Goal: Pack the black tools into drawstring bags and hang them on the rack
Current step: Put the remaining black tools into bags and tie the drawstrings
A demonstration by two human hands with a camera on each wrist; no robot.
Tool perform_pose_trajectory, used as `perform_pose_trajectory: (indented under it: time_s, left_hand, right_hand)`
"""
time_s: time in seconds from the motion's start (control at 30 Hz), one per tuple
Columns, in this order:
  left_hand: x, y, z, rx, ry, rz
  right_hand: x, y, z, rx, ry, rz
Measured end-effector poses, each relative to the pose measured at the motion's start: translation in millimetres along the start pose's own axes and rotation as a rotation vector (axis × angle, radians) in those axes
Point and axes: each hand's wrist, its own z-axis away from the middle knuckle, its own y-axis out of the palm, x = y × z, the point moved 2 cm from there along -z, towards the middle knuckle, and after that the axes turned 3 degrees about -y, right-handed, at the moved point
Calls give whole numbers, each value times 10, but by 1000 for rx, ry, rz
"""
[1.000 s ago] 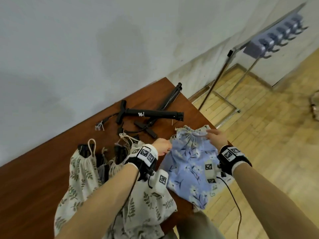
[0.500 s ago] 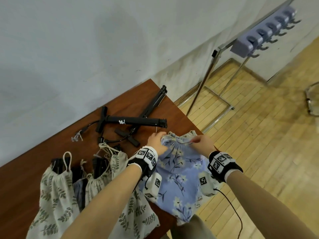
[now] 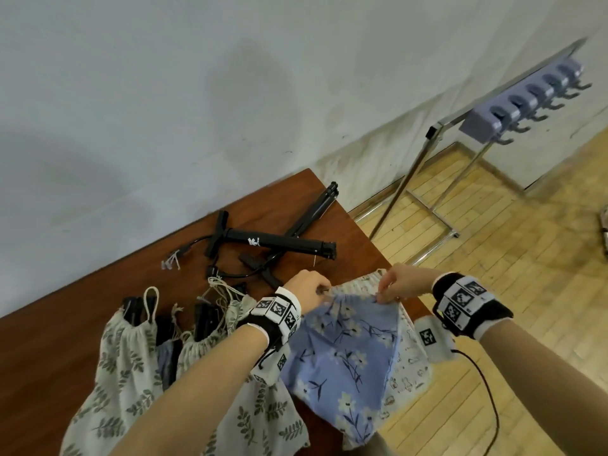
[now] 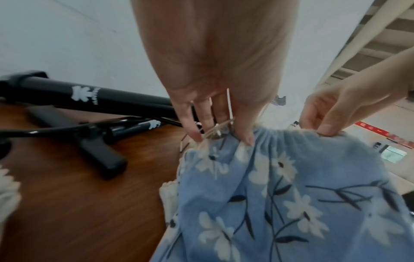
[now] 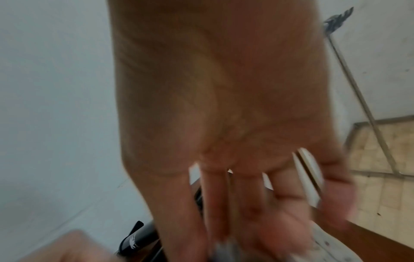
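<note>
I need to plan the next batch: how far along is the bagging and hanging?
Partly done. Two leaf-print bags on the table already have black tools sticking out of their mouths. In hand: the left hand and right hand pinch the gathered top of the blue flowered bag. Left: two long black tools lie unbagged, and the rack shows bare hooks.

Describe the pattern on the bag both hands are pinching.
The bag is light blue with white flowers and dark stems, clearest in the left wrist view.

No legible text. Black tool (image 4: 94, 96) at 10 o'clock bore white logo w/ lettering, too blurred to read.
</note>
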Motion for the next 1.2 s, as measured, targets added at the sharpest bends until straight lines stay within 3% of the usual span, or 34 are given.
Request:
perform_pose_trajectory:
  time_s: [0.07, 0.17, 0.23, 0.3, 0.37, 0.43, 0.6, 0.73, 0.9, 1.0, 1.1, 1.2]
  left_hand:
    - [82, -3, 96, -10, -10, 2]
    - [147, 22, 188, 66, 2, -57]
    - [132, 20, 259, 117, 33, -93]
    - [131, 27, 305, 135, 66, -78]
    - [151, 17, 350, 161, 5, -42]
    - [218, 26, 362, 182, -56, -19]
    - [471, -53, 367, 172, -133, 121]
    - [684, -168, 320, 53, -170, 298]
    - [708, -320, 274, -68, -172, 520]
    - [659, -510, 225, -188, -215, 640]
    - [473, -857, 295, -336, -213, 914]
    - [160, -1196, 455, -362, -74, 1243]
  right_hand:
    - [131, -91, -139, -10, 15, 112]
    - [559, -270, -408, -427, -153, 61]
    - [878, -323, -640, -575, -215, 62]
    - [1123, -266, -917, -466, -180, 206]
    - [1270, -144, -1166, -293, -95, 377]
    - [1330, -29, -1360, -232, -52, 466]
    - [1323, 28, -1563, -325, -80, 456]
    - [1243, -86, -1435, -390, -115, 362]
    - [1036, -186, -1035, -500, -160, 99]
    - [962, -187, -660, -459, -250, -264]
    - [946, -104, -187, -324, -328, -702]
    - [963, 100, 200, -113, -335, -1009]
